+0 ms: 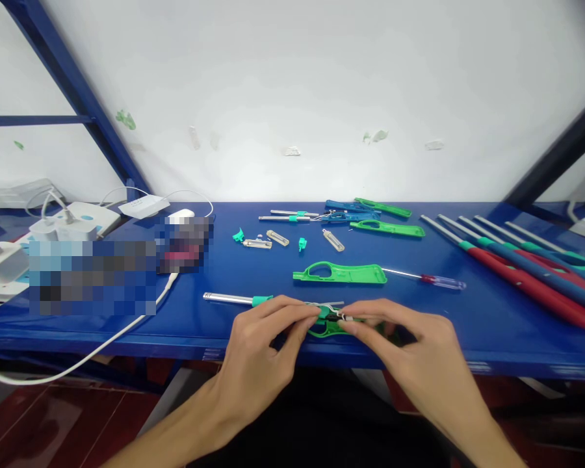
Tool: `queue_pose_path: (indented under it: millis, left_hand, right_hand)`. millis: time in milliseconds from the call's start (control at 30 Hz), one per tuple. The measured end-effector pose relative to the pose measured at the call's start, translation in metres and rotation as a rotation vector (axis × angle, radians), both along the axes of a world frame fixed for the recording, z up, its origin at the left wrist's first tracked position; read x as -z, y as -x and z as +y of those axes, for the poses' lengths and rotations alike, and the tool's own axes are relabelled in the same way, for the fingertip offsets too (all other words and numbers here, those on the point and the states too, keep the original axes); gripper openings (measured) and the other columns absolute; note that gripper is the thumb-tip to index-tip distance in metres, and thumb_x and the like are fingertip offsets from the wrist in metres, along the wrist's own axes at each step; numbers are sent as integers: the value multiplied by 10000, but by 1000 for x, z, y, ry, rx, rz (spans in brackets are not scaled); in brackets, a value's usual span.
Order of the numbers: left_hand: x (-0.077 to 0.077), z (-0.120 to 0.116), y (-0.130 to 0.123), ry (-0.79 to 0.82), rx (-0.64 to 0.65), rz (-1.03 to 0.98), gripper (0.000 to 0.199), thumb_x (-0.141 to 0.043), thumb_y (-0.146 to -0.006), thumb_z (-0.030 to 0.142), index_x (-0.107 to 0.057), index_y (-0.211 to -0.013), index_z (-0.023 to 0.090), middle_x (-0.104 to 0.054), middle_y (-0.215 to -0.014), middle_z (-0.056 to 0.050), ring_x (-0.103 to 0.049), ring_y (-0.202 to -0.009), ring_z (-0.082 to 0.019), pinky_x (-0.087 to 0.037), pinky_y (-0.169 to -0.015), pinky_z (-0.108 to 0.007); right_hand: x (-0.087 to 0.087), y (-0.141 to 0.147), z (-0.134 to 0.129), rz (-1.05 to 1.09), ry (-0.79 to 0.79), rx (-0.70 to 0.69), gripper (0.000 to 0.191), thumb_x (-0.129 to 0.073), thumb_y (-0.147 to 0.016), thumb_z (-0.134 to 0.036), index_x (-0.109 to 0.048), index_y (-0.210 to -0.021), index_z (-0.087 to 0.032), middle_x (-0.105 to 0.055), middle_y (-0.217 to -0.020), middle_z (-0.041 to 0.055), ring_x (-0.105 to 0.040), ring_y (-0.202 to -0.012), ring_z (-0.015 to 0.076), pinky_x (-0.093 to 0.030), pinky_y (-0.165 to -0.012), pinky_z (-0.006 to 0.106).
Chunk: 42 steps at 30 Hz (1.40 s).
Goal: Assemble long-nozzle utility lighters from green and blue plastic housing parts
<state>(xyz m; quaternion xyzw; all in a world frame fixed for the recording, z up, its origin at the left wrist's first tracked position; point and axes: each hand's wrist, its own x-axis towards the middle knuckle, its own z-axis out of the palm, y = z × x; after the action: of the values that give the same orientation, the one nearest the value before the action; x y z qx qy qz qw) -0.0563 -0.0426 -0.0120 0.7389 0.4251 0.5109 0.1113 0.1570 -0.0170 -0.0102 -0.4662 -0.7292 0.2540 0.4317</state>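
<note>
Near the table's front edge lies a green lighter shell half (329, 330), with a metal tube (229, 298) and teal collar (262, 300) pointing left. My left hand (266, 338) pinches a teal part (324, 312) at the shell's left portion, thumb and forefinger pressed together. From the right, my right hand (409, 344) has its fingertips closed at a small black piece (336, 318) with white wires; the fingers hide much of it. Just behind both hands is another green shell half (341, 273), its hollow side up.
A screwdriver (443, 282) lies behind my right hand. Assembled red lighters (526, 279) and blue ones line the right side. Clear fuel tanks (333, 240) and teal bits (302, 244) lie farther back. A white cable (127, 328) and power strip (85, 218) are left.
</note>
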Motion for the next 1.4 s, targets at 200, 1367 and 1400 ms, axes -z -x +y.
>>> queue_pose_path:
  millis: [200,1367,1400]
  left_hand:
    - [-1,1,0,-58,12,-32,183,-727,-917,45,-788,-999,196,-793,-927,-8,-734,-789,-116,-599,-768,-198]
    - [-14,1,13,231,42,-41,210,-634,-976,110,-799,-1015,233,-688,-818,-5,-587,-651,-108,-445,-573,-226]
    - [-14,1,14,238,43,-60,222,-628,-984,123,-795,-1067,245,-679,-827,-4,-593,-668,-112,-456,-586,-228]
  right_hand:
    - [-2,0,-2,-28,6,2,57,-771,-899,-370,-806,-893,-325,-735,-786,-34,-584,-634,135,-481,-600,248]
    - [-3,-1,0,-17,15,-4,82,-730,-929,-363,-794,-956,-320,-730,-841,-12,-585,-666,144,-491,-633,268]
    - [-3,-2,0,-23,18,-9,79,-728,-931,-355,-794,-961,-322,-732,-848,-15,-589,-671,143,-493,-640,267]
